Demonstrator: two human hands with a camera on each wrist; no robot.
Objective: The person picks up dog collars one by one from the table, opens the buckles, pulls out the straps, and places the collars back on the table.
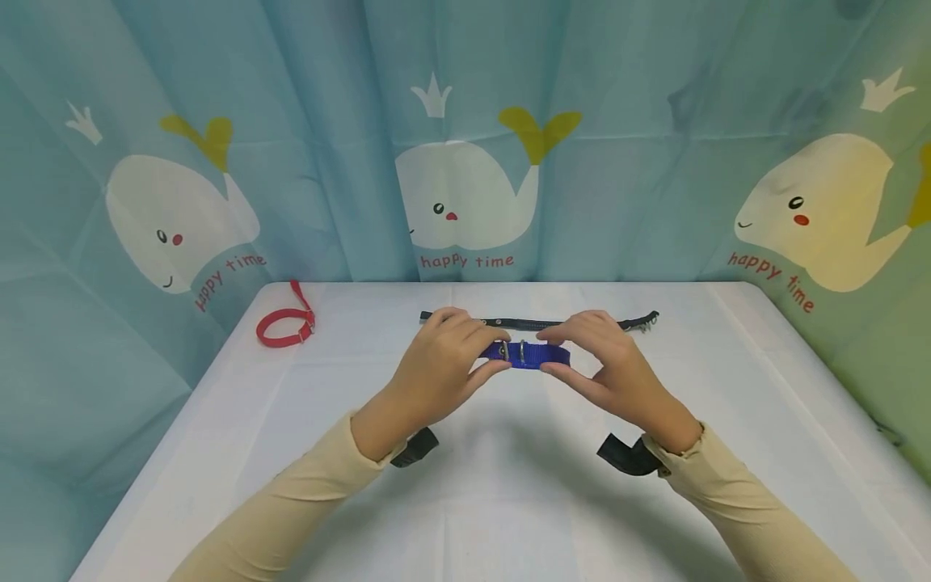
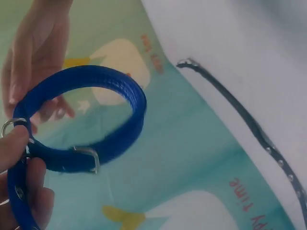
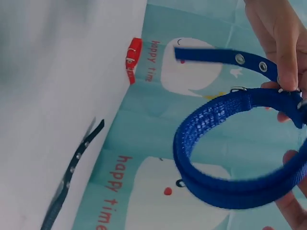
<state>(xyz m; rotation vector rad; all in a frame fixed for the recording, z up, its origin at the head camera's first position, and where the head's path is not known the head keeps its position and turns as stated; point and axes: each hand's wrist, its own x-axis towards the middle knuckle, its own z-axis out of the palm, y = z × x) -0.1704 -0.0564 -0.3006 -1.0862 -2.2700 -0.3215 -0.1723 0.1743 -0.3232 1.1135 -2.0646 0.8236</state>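
Observation:
A blue dog collar [image 1: 536,356] is held up over the table between both hands. My left hand [image 1: 440,368] pinches it beside the metal buckle, thumb below and fingers above. My right hand [image 1: 614,364] pinches the band on the other side the same way. In the left wrist view the collar [image 2: 136,129] makes a round loop with a metal D-ring [image 2: 88,155] on it. The right wrist view shows the loose tail [image 3: 206,55] of the strap, with metal eyelets, sticking out past my left hand [image 3: 283,43].
A black collar [image 1: 534,325] with metal studs or eyelets lies stretched out behind the hands. At the table's back left lies a red collar [image 1: 275,343], looped. Beyond the white table [image 1: 218,453] hangs a blue-green curtain [image 1: 618,202] with whale prints.

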